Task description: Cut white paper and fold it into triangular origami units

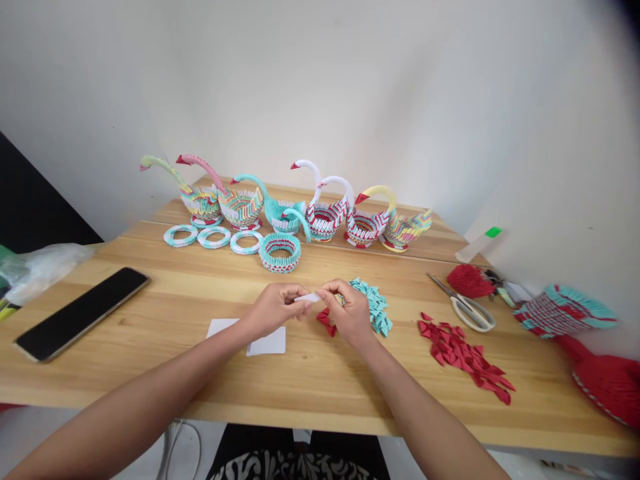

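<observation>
Between my two hands is a small folded strip of white paper [307, 297], held above the middle of the table. My left hand [277, 307] pinches its left end, and my right hand [347, 310] pinches the right end. White paper sheets [267, 341] lie under and beside my left wrist. Behind my right hand is a pile of turquoise folded paper pieces [377, 307], partly hidden by it. A few red folded pieces [327, 323] lie just below the right fingers. Farther right spreads a heap of red folded paper triangles [463, 353].
Several folded-paper swans [324, 217] line the table's back. Before them sit paper rings [215, 238] and a turquoise paper basket [280, 253]. A phone [83, 313] lies left. Scissors [467, 310], a red paper piece [470, 281] and a turquoise-red paper model [563, 312] are right.
</observation>
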Tool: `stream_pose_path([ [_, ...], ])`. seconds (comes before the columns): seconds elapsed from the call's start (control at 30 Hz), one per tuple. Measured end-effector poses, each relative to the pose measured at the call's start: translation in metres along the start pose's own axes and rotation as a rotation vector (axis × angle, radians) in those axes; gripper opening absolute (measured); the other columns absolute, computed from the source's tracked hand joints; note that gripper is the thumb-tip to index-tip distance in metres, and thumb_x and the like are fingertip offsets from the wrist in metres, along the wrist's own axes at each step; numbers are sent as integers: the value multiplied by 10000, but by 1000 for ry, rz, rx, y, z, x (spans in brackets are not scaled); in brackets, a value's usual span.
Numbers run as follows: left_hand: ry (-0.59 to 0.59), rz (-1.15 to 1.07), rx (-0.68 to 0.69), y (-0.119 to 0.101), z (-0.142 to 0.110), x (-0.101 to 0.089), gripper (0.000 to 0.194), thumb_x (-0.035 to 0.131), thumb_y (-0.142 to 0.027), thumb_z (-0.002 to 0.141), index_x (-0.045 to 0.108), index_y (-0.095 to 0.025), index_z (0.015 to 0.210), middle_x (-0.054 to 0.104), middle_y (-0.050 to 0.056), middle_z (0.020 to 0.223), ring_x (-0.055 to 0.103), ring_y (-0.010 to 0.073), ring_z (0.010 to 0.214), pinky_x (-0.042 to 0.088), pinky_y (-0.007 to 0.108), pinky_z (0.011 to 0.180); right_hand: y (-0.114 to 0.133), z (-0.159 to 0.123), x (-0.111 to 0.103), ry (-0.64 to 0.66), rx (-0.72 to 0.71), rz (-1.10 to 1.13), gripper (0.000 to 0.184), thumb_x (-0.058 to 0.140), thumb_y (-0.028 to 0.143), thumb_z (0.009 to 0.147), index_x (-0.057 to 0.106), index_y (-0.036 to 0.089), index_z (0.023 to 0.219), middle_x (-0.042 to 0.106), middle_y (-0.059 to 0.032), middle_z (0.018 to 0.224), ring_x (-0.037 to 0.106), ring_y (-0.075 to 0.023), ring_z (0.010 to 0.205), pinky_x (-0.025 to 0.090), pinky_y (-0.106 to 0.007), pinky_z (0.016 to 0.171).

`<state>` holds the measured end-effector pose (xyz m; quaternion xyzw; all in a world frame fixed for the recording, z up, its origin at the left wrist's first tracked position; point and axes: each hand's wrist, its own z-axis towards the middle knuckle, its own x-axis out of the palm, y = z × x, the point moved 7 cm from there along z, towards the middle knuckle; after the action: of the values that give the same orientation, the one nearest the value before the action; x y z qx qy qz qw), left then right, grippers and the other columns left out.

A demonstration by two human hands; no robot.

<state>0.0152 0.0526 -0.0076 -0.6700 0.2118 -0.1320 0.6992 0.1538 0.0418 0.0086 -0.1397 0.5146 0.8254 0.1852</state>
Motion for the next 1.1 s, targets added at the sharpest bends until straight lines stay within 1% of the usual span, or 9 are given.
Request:
stream_pose_path([
  [0.17, -26, -64, -33, 0, 2, -6, 221, 620, -353, 722, 581, -137, 698, 575, -9, 585, 497, 85, 519, 398, 205, 527, -11, 1, 11, 123, 124, 227, 251, 537, 395, 829, 606, 189, 954, 647, -20, 806, 583, -155, 718, 447, -256, 656],
  [0.27, -22, -85, -43, 1, 2, -6, 246, 620, -374, 725, 567, -135, 692, 571, -8, 597, 486, 77, 515, 390, 200, 519, -14, 0, 17, 181, 168, 217, 223, 580, 401, 796, 608, 181, 814, 599, 11, 686, 532, -125, 601, 412, -226, 553],
  [0.4, 9, -69, -19, 2, 2, -2, 274, 607, -399, 737, 546, -139, 672, 544, -18, 581, 472, 72, 511, 383, 198, 518, -16, 0, 18, 170, 196, 186, 232, 594, 406, 776, 580, 182, 714, 524, 42, 571, 434, -95, 477, 343, -211, 451],
  [0.53, -18, -4, -25, 3, 3, -5, 276, 599, -406, 739, 533, -147, 671, 519, -31, 549, 447, 69, 486, 342, 185, 474, -17, 3, 11, 129, 180, 191, 251, 590, 409, 771, 551, 181, 673, 501, 41, 565, 425, -97, 499, 342, -212, 471],
  [0.63, -61, 3, -50, 0, 4, -12, 276, 609, -406, 720, 519, -152, 660, 510, -38, 524, 435, 73, 469, 322, 187, 456, -16, 4, 10, 137, 171, 163, 258, 561, 402, 787, 531, 184, 652, 492, 40, 567, 426, -99, 512, 340, -214, 486],
  [0.77, -122, -84, -32, -7, 3, -21, 258, 613, -384, 724, 510, -156, 665, 504, -46, 536, 450, 77, 490, 357, 200, 500, -11, 2, 12, 159, 161, 77, 235, 543, 368, 790, 534, 185, 642, 485, 44, 548, 431, -101, 503, 337, -220, 492],
  [0.87, -152, -199, -6, -6, 3, -22, 256, 615, -369, 746, 507, -150, 667, 523, -33, 579, 474, 78, 534, 385, 207, 552, -6, 0, 17, 183, 127, 21, 229, 528, 348, 801, 536, 184, 641, 506, 37, 559, 457, -109, 524, 351, -227, 518],
  [0.97, -136, -317, -17, -1, 3, -18, 260, 607, -388, 762, 534, -142, 721, 551, -14, 632, 493, 81, 550, 395, 213, 558, -5, -1, 19, 177, 110, -18, 236, 520, 343, 810, 528, 185, 635, 518, 32, 565, 470, -113, 532, 354, -231, 525],
  [1.1, -94, -233, -47, 3, 4, -14, 284, 624, -389, 748, 560, -127, 661, 541, -10, 568, 485, 86, 526, 377, 212, 538, -7, -3, 19, 165, 113, -50, 237, 524, 344, 809, 531, 186, 632, 525, 29, 560, 470, -115, 527, 343, -228, 509],
])
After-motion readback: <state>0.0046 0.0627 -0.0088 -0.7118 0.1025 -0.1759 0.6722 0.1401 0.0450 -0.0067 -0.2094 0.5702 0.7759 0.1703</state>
